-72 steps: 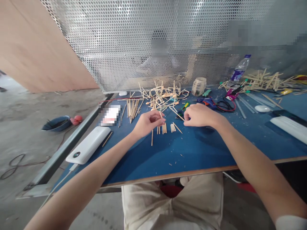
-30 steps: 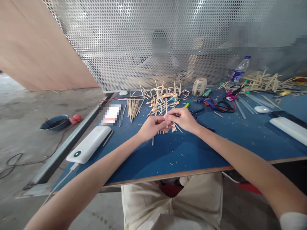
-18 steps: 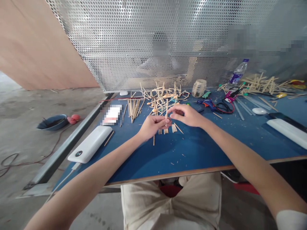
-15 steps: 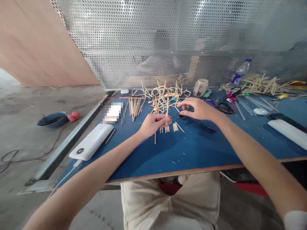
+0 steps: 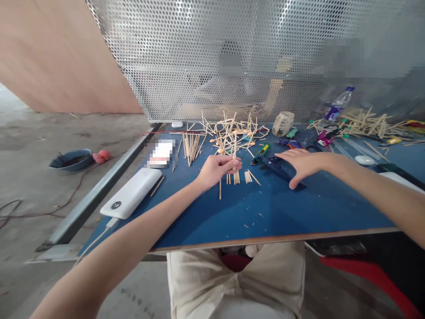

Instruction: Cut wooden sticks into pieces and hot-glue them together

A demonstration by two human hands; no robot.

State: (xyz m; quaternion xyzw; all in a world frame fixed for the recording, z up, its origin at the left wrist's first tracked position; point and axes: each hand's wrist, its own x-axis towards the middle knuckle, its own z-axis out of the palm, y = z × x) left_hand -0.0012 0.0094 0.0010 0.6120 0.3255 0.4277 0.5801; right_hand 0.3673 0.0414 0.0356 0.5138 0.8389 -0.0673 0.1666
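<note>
My left hand [image 5: 219,172] is closed in a pinch on a thin wooden stick [image 5: 235,148], which points up and away from me. Short cut sticks [image 5: 248,176] lie on the blue table just right of that hand, with more stick ends under its fingers. My right hand [image 5: 300,165] is spread, thumb and fingers apart, over a long dark blue tool [image 5: 277,167]; whether it touches the tool I cannot tell. Left of the tool's upper end lies a green and black utility knife [image 5: 262,153]. Behind my left hand stands a tangle of joined sticks [image 5: 229,128] with orange blobs.
A bundle of sticks [image 5: 191,148], a pixelated white item [image 5: 162,153] and a white power bank [image 5: 131,195] with a cable lie left. A clear jar [image 5: 283,124], a bottle [image 5: 338,106] and a stick pile [image 5: 368,122] stand right, before a perforated metal panel [image 5: 186,57].
My right hand has moved right and toward me, from beside the knife to over the dark blue tool, its fingers spreading. My left hand keeps its pinch on the stick. The view has shifted slightly.
</note>
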